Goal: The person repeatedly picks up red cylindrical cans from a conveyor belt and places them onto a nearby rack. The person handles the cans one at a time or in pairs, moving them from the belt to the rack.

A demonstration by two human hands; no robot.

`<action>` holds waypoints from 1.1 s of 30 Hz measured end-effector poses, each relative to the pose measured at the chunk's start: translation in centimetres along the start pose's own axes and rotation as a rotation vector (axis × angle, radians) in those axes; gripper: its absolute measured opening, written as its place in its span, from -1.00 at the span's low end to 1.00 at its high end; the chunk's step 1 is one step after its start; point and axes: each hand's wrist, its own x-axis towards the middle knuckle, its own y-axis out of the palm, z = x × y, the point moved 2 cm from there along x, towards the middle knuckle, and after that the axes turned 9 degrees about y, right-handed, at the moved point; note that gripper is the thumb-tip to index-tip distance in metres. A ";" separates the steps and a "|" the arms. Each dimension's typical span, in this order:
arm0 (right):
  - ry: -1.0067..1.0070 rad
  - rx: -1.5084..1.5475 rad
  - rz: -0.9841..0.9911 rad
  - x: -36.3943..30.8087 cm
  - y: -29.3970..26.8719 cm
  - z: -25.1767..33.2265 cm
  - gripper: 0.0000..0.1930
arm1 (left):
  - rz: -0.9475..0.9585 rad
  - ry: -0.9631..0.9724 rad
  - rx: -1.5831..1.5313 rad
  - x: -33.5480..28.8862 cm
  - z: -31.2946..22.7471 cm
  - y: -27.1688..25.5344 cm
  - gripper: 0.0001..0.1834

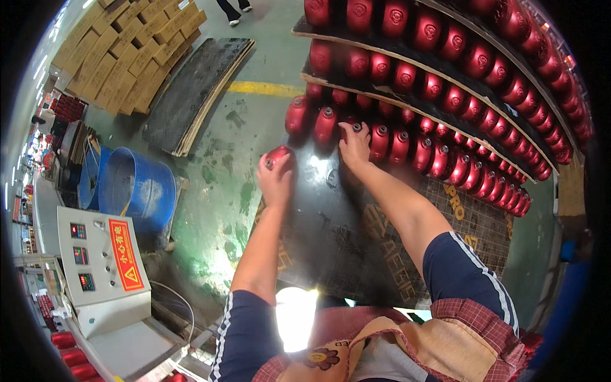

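My left hand [275, 181] is closed around a glossy red metal cylinder [278, 153] with a short neck, at the near left of the dark board. Its lower part is hidden by my fingers. Farther forward and to the right, my right hand [356, 148] grips the top of another red cylinder [348, 127], which stands in the front row. Just left of that hand stands a separate red cylinder [326, 125], with one more [296, 116] beyond it. To its right the row of like cylinders [400, 146] continues.
Tiers of red cylinders on boards [407, 105] rise at the back right. Stacked cartons [127, 51] and dark boards [194, 95] lie at the far left. A blue drum [143, 191] and a grey control cabinet [102, 254] stand left. A person's legs [232, 11] show at the top.
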 end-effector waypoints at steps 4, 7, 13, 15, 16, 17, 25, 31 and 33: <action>-0.170 0.154 0.120 -6.4 -4.3 -2.4 -0.35 | -0.052 -0.138 -0.289 -9.0 -2.9 -6.9 -0.41; -0.237 0.497 0.311 -11.1 -7.7 -5.2 -0.31 | -0.235 -0.413 -0.523 -19.0 -6.4 -13.8 -0.36; 0.416 1.292 1.119 -24.1 -8.9 -7.8 -0.34 | -0.706 -0.779 -1.252 -40.1 -14.1 -21.6 -0.23; 0.626 1.440 1.314 -29.5 -7.8 -7.1 -0.33 | -0.848 -0.843 -1.341 -45.7 -15.1 -21.7 -0.29; 0.752 1.478 1.401 -32.3 -7.0 -6.7 -0.33 | -0.882 -0.773 -1.485 -47.9 -15.6 -21.5 -0.29; 0.805 1.519 1.571 -35.0 -6.4 -6.2 -0.36 | -0.910 -0.816 -1.677 -49.8 -15.4 -21.4 -0.27; 1.064 1.298 2.032 -54.0 0.6 -3.2 -0.54 | -1.271 -0.486 -2.403 -59.8 -15.2 -22.1 -0.22; 1.273 1.220 2.199 -62.7 1.7 -1.0 -0.52 | -1.254 -0.323 -2.574 -67.3 -11.5 -23.7 -0.27; -0.235 0.768 1.984 -64.4 1.6 -0.3 -0.53 | -1.228 -0.191 -2.764 -69.2 -10.3 -24.0 -0.28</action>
